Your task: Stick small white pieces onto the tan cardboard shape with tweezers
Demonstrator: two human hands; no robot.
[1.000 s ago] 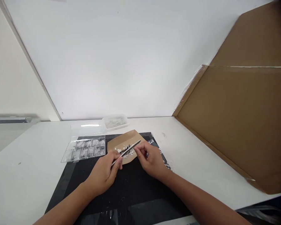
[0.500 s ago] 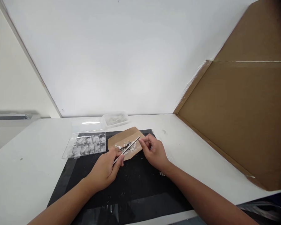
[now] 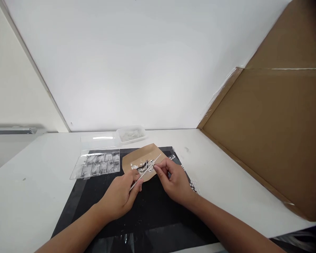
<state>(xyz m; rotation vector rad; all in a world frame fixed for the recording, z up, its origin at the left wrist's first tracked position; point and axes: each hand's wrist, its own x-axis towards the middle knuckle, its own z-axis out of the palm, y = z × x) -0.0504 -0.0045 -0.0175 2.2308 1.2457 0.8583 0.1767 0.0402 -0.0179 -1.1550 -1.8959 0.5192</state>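
A thin metal pair of tweezers (image 3: 145,171) slants from seven o'clock up toward one o'clock, its lower end pinched in the left hand (image 3: 121,196) and its tips over a heap of small white pieces (image 3: 143,166). The pieces lie scattered on a brown paper sheet (image 3: 137,158), which rests flat on the far edge of a black mat (image 3: 152,214).

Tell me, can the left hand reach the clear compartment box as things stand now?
Probably yes. The left hand grips the tweezers, and the clear compartment box lies just beyond and to its left on the table, with nothing between them. The tweezers would occupy its fingers, though.
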